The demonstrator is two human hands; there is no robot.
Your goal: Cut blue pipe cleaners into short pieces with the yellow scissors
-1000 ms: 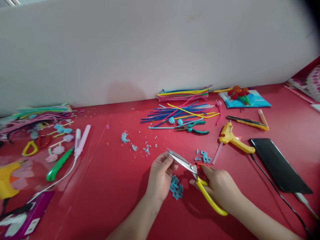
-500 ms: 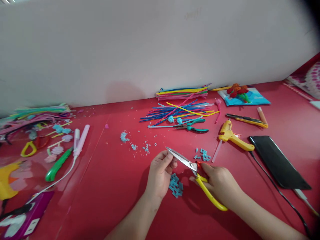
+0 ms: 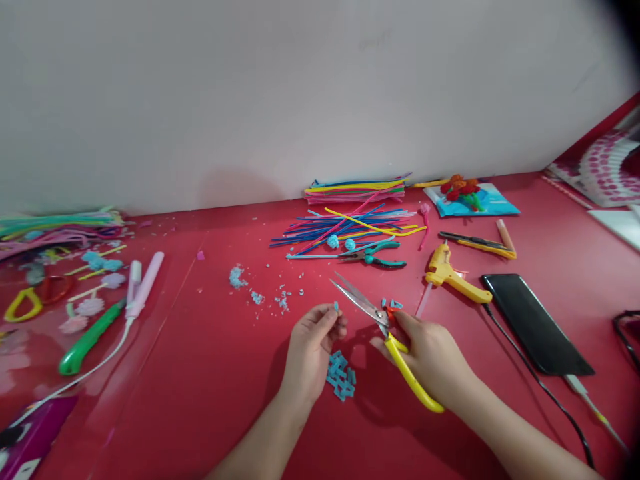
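Between the thumb and fingertips of my left hand (image 3: 313, 343) a small light-blue pipe cleaner piece (image 3: 337, 306) is pinched, its tip showing above the thumb. My right hand (image 3: 430, 350) grips the scissors (image 3: 413, 377) by their yellow and red handles. Their blades are slightly apart and point up and left, just above the left fingertips and not touching the piece. On the table below, beside my left wrist, lies a pile of cut blue pieces (image 3: 341, 377). A second group of blue pieces (image 3: 395, 304) is partly hidden behind my right hand.
Blue fuzz (image 3: 237, 277) is scattered left of centre. Pliers (image 3: 377, 256) and loose pipe cleaners (image 3: 345, 227) lie farther back. On the right are a yellow glue gun (image 3: 455, 277), a utility knife (image 3: 477, 243) and a phone (image 3: 537, 323). A hair straightener (image 3: 145, 287) and green-handled cutter (image 3: 90, 340) lie left.
The scissor blades have parted and drawn slightly away from my left fingertips, where the blue piece now shows. The camera view has shifted a little to the right.
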